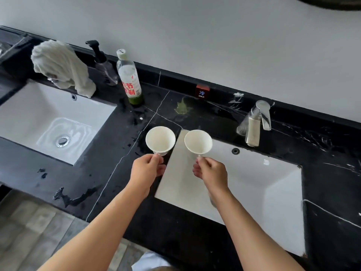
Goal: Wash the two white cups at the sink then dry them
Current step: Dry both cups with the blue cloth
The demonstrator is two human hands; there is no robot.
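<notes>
I hold two white cups side by side, mouths facing up toward me. My left hand (146, 168) grips the handle of the left cup (160, 140), which hangs over the black counter just left of the right sink. My right hand (211, 170) pinches the handle of the right cup (198, 142) above the near-left corner of the right sink (254, 184). Both cups look empty inside. The chrome faucet (256, 122) stands behind that sink, to the right of the cups, and no water shows running from it.
A second white sink (29, 114) lies at the left, a white towel (62, 65) draped over its faucet. A pump dispenser (103, 63) and a detergent bottle (130, 79) stand on the wet black counter (109, 173). A small red "cold" sign (202, 91) sits by the wall.
</notes>
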